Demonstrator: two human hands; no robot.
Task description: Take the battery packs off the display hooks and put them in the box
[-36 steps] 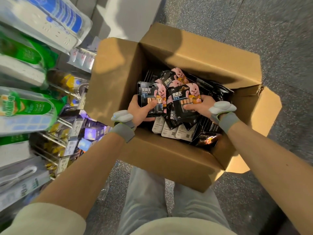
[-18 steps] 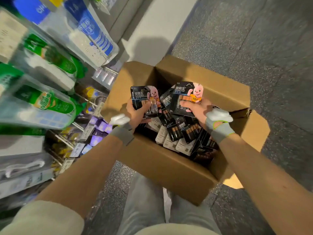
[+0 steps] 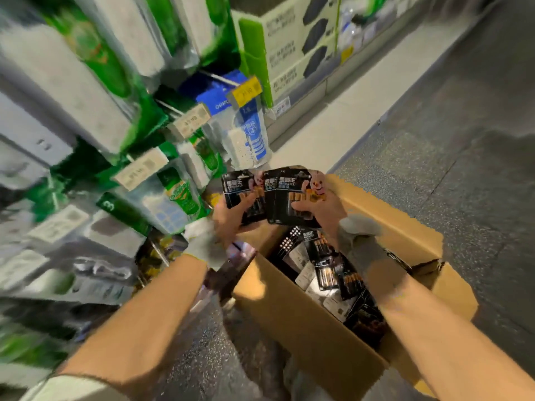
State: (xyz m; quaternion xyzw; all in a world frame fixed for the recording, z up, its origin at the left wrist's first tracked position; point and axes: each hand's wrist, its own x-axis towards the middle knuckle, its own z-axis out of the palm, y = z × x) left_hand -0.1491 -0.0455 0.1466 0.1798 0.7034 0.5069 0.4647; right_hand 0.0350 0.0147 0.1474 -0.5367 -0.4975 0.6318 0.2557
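Note:
Both hands are raised above the far left corner of the open cardboard box [image 3: 307, 322]. My left hand [image 3: 231, 218] grips a black battery pack [image 3: 238, 188] with a pink bunny print. My right hand [image 3: 320, 208] holds a fanned stack of similar black battery packs [image 3: 289, 192], its thumb across their front. Inside the box lie several more battery packs [image 3: 327, 273], some face down. The view is motion-blurred.
Display shelving on the left carries hooks with green and white power strip packs [image 3: 176, 195], price tags [image 3: 139, 169] and blue-labelled packs [image 3: 249, 134]. Green and white cartons [image 3: 289, 44] stand farther back. Grey speckled floor [image 3: 448, 140] spreads to the right of the box.
Both hands have lifted the battery packs up out of the box toward the shelf side. The view has swung upward, showing more shelving.

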